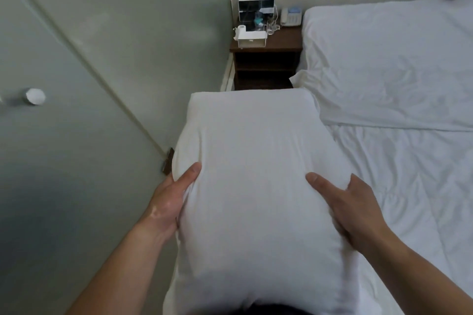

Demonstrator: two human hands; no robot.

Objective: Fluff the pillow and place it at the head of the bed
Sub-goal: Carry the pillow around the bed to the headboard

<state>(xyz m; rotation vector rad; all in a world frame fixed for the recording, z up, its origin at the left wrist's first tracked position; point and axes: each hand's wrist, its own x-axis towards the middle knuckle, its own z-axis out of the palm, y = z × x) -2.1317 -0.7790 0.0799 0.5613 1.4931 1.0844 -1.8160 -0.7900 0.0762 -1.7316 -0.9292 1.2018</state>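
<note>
A plump white pillow (253,161) is held lengthwise in front of me, off the bed, over the gap beside the bed's left edge. My left hand (170,201) grips its left side, thumb on top and fingers hidden underneath. On its right side, my right hand (350,204) presses in, thumb spread across the top. A second white pillow (384,59) lies flat at the head of the bed (409,186), which has a rumpled white duvet.
A dark wooden nightstand (271,45) stands between the wall and the bed's head, carrying a white box, glasses, a telephone and a small framed display. A grey wall and door with a round knob (35,96) close in on the left.
</note>
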